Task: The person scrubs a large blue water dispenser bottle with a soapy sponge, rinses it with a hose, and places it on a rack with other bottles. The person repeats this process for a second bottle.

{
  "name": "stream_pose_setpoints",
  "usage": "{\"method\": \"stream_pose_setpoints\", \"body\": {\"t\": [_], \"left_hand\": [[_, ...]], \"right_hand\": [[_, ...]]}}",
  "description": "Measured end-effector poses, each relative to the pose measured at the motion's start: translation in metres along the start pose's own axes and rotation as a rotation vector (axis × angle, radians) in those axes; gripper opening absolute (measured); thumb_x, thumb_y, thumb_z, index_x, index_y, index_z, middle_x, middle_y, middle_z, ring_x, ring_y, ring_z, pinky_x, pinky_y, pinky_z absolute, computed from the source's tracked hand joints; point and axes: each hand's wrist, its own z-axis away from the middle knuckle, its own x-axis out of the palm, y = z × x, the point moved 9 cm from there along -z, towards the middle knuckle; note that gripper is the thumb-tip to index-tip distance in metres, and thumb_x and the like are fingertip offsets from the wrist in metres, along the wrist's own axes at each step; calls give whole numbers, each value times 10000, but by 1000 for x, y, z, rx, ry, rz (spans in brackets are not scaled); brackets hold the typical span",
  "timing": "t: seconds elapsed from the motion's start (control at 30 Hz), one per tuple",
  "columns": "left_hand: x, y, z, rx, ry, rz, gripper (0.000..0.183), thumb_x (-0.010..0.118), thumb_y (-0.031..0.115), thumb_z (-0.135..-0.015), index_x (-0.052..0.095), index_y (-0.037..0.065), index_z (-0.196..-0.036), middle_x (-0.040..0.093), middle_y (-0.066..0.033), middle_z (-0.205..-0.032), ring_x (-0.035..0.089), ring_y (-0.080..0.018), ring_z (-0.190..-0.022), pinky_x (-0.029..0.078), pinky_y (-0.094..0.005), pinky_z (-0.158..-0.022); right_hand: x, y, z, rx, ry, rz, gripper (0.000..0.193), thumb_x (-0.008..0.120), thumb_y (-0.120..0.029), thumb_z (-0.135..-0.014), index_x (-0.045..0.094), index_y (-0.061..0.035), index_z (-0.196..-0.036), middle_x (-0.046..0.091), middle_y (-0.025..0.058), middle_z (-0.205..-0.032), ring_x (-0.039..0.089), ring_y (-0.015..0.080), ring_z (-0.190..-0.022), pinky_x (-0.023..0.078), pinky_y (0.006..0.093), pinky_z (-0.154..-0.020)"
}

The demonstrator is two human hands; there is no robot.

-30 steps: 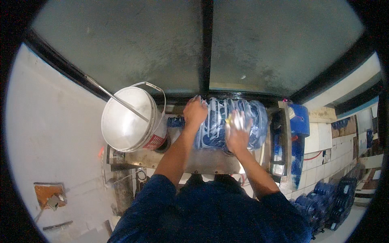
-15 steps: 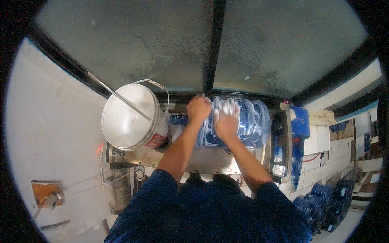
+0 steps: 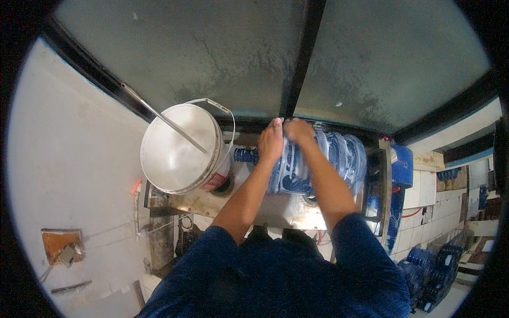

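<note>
A blue water jug (image 3: 291,180), streaked with white suds, lies on its side with its neck pointing left. My left hand (image 3: 271,144) grips it by the shoulder near the neck. On the far upper side of the jug is my right hand (image 3: 300,132), a little smeared by motion. Its fingers curl over and away from view, so whatever they hold is hidden. The two hands are close together, thumb sides nearly touching. Under the jug is a metal stand (image 3: 249,209).
Left of the jug stands a white bucket (image 3: 177,153) with a metal rod (image 3: 164,117) leaning in it. Dark-framed glass panels (image 3: 233,58) rise behind. A blue container (image 3: 401,167) is at the right, and several blue jugs (image 3: 421,259) stand on the floor lower right.
My right hand has moved from the jug's middle up to its far side, closer to the left hand; the white suds around its fingers no longer show. The whole view has shifted slightly.
</note>
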Motion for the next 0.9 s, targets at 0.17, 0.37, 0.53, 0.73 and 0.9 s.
{"method": "stream_pose_setpoints", "body": {"t": [0.17, 0.37, 0.53, 0.73, 0.9], "left_hand": [[-3, -9, -13, -70, -34, 101, 753, 119, 547, -1067, 700, 107, -1258, 667, -236, -1226, 576, -456, -1188, 406, -492, -1057], [10, 2, 4, -80, -84, -96, 750, 119, 526, -1072, 715, 98, -1228, 671, -216, -1234, 575, -431, -1208, 402, -484, -1078], [7, 17, 40, 142, -6, -84, 633, 217, 427, -1090, 655, 8, -1268, 629, -229, -1315, 548, -400, -1273, 396, -470, -1094], [-5, 5, 45, 181, 143, -36, 661, 143, 443, -1090, 647, 80, -1315, 655, -220, -1271, 592, -453, -1167, 432, -514, -1029], [10, 9, 25, 10, -20, -215, 574, 306, 417, -1066, 600, 9, -1342, 592, -210, -1383, 529, -392, -1305, 379, -448, -1134]], "right_hand": [[37, -20, 137, -578, 609, 196, 460, 535, -209, -924, 614, 4, -1324, 580, 318, -1324, 539, 434, -1302, 387, 557, -1109], [2, 14, 144, -441, 756, 98, 525, 608, -184, -887, 550, 20, -1367, 530, 266, -1406, 469, 454, -1338, 342, 555, -1138], [21, 12, -36, -280, -13, 202, 431, 549, -289, -926, 678, 43, -1167, 664, 264, -1230, 643, 431, -1142, 520, 505, -956], [19, -30, -1, -467, -31, 251, 438, 525, -328, -934, 708, 18, -1132, 689, 246, -1192, 664, 435, -1099, 527, 506, -966], [28, 18, 169, -771, 618, 175, 465, 528, -236, -935, 593, -37, -1351, 539, 237, -1430, 481, 393, -1358, 318, 553, -1153]]}}
